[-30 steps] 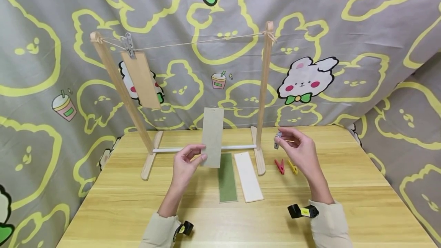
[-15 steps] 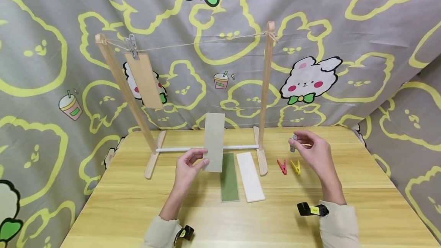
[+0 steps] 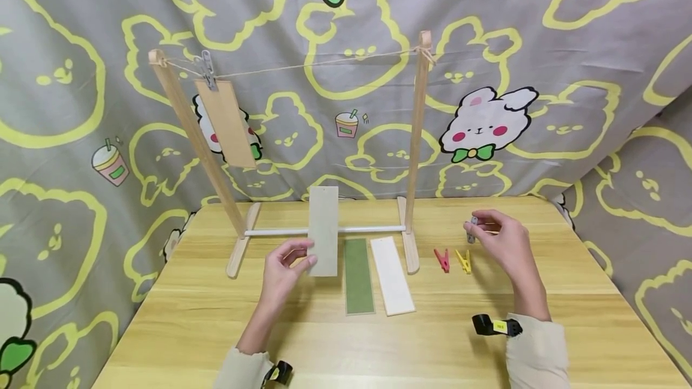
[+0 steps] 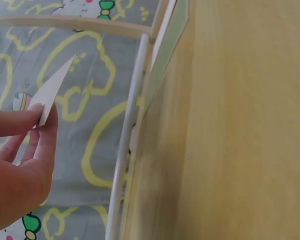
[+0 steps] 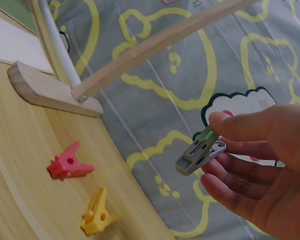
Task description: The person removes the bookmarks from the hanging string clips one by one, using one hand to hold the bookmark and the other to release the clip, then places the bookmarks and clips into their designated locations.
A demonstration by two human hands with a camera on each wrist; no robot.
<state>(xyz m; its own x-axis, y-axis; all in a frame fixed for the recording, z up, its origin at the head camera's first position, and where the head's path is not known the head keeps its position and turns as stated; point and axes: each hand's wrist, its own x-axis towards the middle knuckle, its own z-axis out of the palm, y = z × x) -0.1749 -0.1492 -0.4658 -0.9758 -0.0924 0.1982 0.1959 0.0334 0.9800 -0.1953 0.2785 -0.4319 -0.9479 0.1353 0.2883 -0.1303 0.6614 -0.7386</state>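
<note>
Between thumb and fingers, my left hand [image 3: 282,269] pinches a pale grey-beige card [image 3: 323,230] by its lower left edge, holding it upright above the table. My right hand [image 3: 505,242] pinches a grey clothespin [image 5: 201,152] by its handle end, off to the right. Below that hand a red clothespin [image 3: 442,260] and a yellow clothespin [image 3: 464,262] lie on the table. A green card [image 3: 359,278] and a white card [image 3: 393,276] lie flat side by side near the middle. From the string hangs an orange-tan card [image 3: 227,125], gripped by another grey clothespin [image 3: 206,69].
A wooden rack stands at the back, with a left post [image 3: 194,137], a right post [image 3: 417,131] and a string [image 3: 313,65] tied across their tops. A white rod [image 3: 373,230] joins its feet low down. Patterned grey cloth [image 3: 573,47] hangs behind the wooden table [image 3: 421,347].
My right hand has moved to the right with the grey clothespin, away from the rack. The left hand has lowered the grey-beige card, lately shifting it slightly left.
</note>
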